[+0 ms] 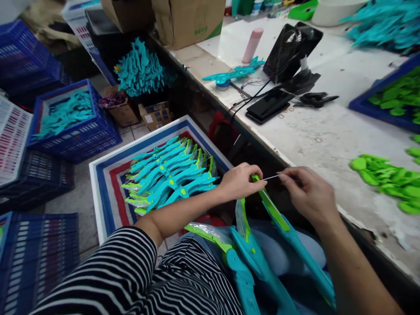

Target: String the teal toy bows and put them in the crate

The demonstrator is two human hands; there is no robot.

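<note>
My left hand is closed around the green tip of a teal-and-green plastic toy bow lying across my lap. A thin white string runs taut from that tip to my right hand, whose thumb and fingers pinch its end. Beside it on my lap rest more teal bow parts with green ends, one carrying a clear piece with white print. To the left, a white-rimmed tray with a striped lining holds a row of similar teal-and-green bows, strings showing on some.
The worktable on the right bears a black phone, a small black fan, a pink bottle and loose green parts. Blue crates and cardboard boxes stand left and behind. The table edge runs close to my right hand.
</note>
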